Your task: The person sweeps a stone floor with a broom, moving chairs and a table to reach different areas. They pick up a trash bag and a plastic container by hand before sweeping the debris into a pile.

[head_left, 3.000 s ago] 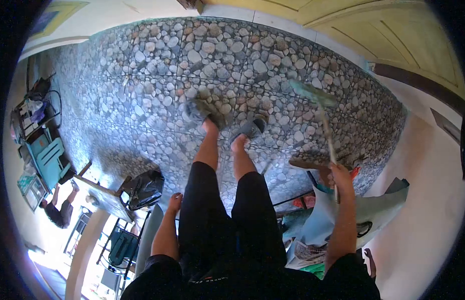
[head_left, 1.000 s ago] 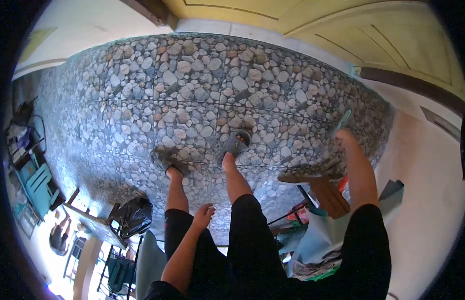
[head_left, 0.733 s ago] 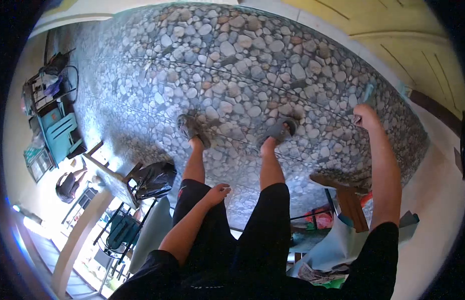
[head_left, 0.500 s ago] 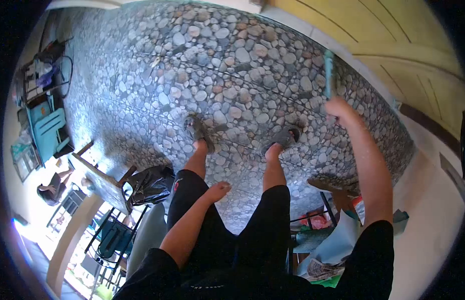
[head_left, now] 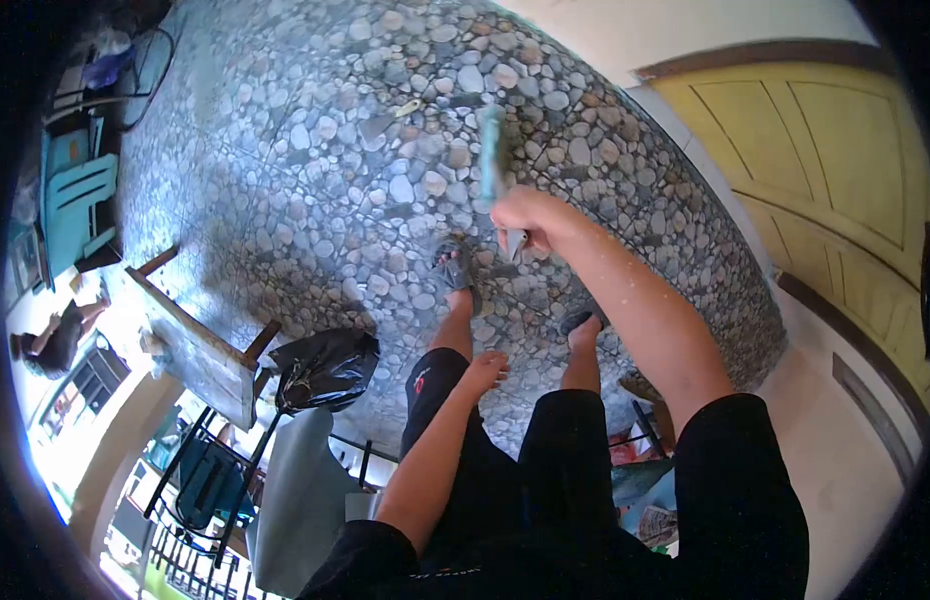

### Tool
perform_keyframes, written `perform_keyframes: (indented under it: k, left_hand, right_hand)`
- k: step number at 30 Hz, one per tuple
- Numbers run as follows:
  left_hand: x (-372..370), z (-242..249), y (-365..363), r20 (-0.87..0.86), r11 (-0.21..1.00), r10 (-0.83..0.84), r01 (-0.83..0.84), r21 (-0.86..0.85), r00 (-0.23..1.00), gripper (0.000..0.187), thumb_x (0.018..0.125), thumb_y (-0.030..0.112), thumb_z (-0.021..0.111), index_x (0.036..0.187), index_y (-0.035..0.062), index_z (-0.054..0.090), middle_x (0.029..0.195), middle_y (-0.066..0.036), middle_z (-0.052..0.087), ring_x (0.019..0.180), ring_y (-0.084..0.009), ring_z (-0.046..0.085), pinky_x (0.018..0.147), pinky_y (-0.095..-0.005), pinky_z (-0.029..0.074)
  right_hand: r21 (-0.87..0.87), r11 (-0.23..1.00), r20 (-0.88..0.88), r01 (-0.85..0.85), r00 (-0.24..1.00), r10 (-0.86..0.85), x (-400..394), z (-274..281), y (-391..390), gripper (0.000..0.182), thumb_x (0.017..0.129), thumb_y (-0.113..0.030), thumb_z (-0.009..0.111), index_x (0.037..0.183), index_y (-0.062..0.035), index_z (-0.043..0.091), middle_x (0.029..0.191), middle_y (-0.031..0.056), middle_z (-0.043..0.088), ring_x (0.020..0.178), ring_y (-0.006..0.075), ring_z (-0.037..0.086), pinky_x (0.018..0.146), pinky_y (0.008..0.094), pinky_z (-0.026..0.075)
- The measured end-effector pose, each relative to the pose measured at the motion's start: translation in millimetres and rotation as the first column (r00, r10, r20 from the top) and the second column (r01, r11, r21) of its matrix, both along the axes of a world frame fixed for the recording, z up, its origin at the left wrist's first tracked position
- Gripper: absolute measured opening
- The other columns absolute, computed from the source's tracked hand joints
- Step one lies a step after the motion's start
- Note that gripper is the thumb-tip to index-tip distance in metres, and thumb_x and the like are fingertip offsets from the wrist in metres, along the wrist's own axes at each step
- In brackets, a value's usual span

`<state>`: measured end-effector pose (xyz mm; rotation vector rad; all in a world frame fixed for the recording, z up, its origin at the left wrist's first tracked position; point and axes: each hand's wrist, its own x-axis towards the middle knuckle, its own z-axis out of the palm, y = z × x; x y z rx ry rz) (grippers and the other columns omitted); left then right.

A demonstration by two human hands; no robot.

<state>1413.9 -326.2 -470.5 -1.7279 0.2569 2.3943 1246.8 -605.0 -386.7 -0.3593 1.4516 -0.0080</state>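
Note:
My right hand (head_left: pixel 525 218) is closed around the grey handle of a paint roller. The pale green roller head (head_left: pixel 493 155) extends ahead of it, slightly blurred, over the pebble-patterned floor (head_left: pixel 385 215). Whether the roller touches the floor I cannot tell. Above my thigh, my left hand (head_left: pixel 484 374) hangs with its fingers somewhat apart and nothing in them. A scraper-like tool with a yellowish handle (head_left: pixel 408 108) lies on the floor to the left of the roller. Small pale spots dot my right forearm.
A wooden bench (head_left: pixel 200 345) and a black plastic bag (head_left: pixel 328 368) are at the left, near a grey-covered item (head_left: pixel 303 505). Teal chair (head_left: pixel 83 208) stands farther left. Another person (head_left: pixel 60 335) is at the far left edge. Yellow doors (head_left: pixel 815 150) line the right wall.
The view has shifted. My right hand and the roller have moved left in the picture, and the roller handle's grey end now shows. The feet have changed position, with one farther forward.

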Motion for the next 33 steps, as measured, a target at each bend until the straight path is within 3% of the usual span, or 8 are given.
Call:
perform_keyframes:
  k: [14,17,22,24,28,30,31,33]
  left_hand:
    - [-6.5,-5.4,23.6,0.043,0.994,0.044,-0.040,-0.103,0.998,0.038,0.078,0.038,0.047,0.101,0.0074,0.052,0.083,-0.006,0.058,0.068,-0.0138,0.054,0.054,-0.0265,0.042]
    - [-26.3,-19.7,38.7,0.047,0.991,0.020,-0.014,-0.131,0.999,0.038,0.078,0.037,0.048,0.101,0.0070,0.052,0.083,-0.006,0.058,0.069,-0.0138,0.053,0.055,-0.0267,0.042]
    - [-67.9,-18.9,70.8,0.099,0.984,-0.113,0.125,-0.130,0.989,0.038,0.077,0.035,0.049,0.103,0.0066,0.052,0.083,-0.007,0.058,0.071,-0.0152,0.054,0.058,-0.0257,0.043]
    - [-79.6,-18.5,73.7,0.103,0.957,-0.177,0.195,-0.214,0.979,0.040,0.076,0.036,0.049,0.102,0.0057,0.052,0.086,-0.012,0.058,0.074,-0.0230,0.056,0.064,-0.0331,0.045]
    - [-77.8,-52.4,35.3,0.352,0.612,-0.455,0.575,-0.543,0.818,0.041,0.075,0.037,0.049,0.098,0.0034,0.053,0.089,-0.021,0.055,0.083,-0.0375,0.053,0.073,-0.0438,0.041]
    - [-75.3,-51.2,-36.0,0.515,0.499,-0.442,0.679,-0.539,0.734,0.040,0.075,0.038,0.048,0.095,0.0036,0.054,0.087,-0.021,0.056,0.083,-0.0363,0.054,0.073,-0.0434,0.042]
    - [-38.8,-138.1,-44.6,0.583,0.053,-0.616,0.766,-0.641,0.530,0.040,0.075,0.037,0.047,0.095,0.0033,0.053,0.086,-0.021,0.057,0.084,-0.0363,0.054,0.073,-0.0430,0.042]
    - [-46.1,-106.6,-138.4,0.665,0.371,-0.330,0.740,-0.561,0.670,0.037,0.075,0.033,0.047,0.094,0.0029,0.052,0.086,-0.021,0.057,0.083,-0.0367,0.054,0.072,-0.0434,0.042]
  right_hand:
    - [0.163,0.891,0.206,0.423,0.869,-0.450,-61.9,8.8,92.6,0.023,0.081,-0.024,0.045,0.075,-0.0022,0.046,0.052,0.0021,0.044,0.036,0.0084,0.039,0.032,0.0211,0.034]
    - [0.311,0.626,-0.053,0.715,0.671,-0.739,-130.3,41.0,188.7,0.014,0.078,-0.012,0.051,0.082,-0.0006,0.044,0.059,0.0041,0.044,0.042,0.0065,0.041,0.031,0.0160,0.031]
    - [0.286,0.817,-0.084,0.500,0.863,-0.499,-264.5,76.3,348.7,0.016,0.078,-0.017,0.052,0.077,-0.0010,0.048,0.060,0.0049,0.046,0.043,0.0097,0.042,0.034,0.0234,0.031]
    - [0.175,0.803,-0.524,0.569,0.745,-0.413,-284.5,95.3,370.3,0.016,0.078,-0.018,0.050,0.076,-0.0021,0.050,0.060,0.0052,0.046,0.044,0.0114,0.043,0.035,0.0259,0.032]
    - [0.115,0.781,-0.609,0.614,0.665,-0.433,-353.2,51.2,453.5,0.015,0.078,-0.017,0.047,0.078,-0.0027,0.051,0.059,0.0053,0.046,0.045,0.0128,0.045,0.037,0.0271,0.034]
    - [-0.015,0.460,-0.682,0.888,0.327,-0.654,-365.5,21.9,479.5,0.013,0.078,-0.014,0.044,0.079,-0.0028,0.050,0.059,0.0049,0.046,0.044,0.0141,0.044,0.040,0.0288,0.036]
    - [-0.101,0.468,-0.714,0.878,0.263,-0.648,-356.0,17.8,475.7,0.012,0.078,-0.013,0.043,0.081,-0.0027,0.049,0.059,0.0051,0.046,0.044,0.0154,0.044,0.041,0.0302,0.038]
    - [-0.018,0.554,-0.722,0.832,0.372,-0.583,-346.5,-0.9,480.2,0.008,0.078,-0.011,0.044,0.078,-0.0037,0.047,0.056,0.0048,0.045,0.042,0.0143,0.044,0.039,0.0277,0.038]
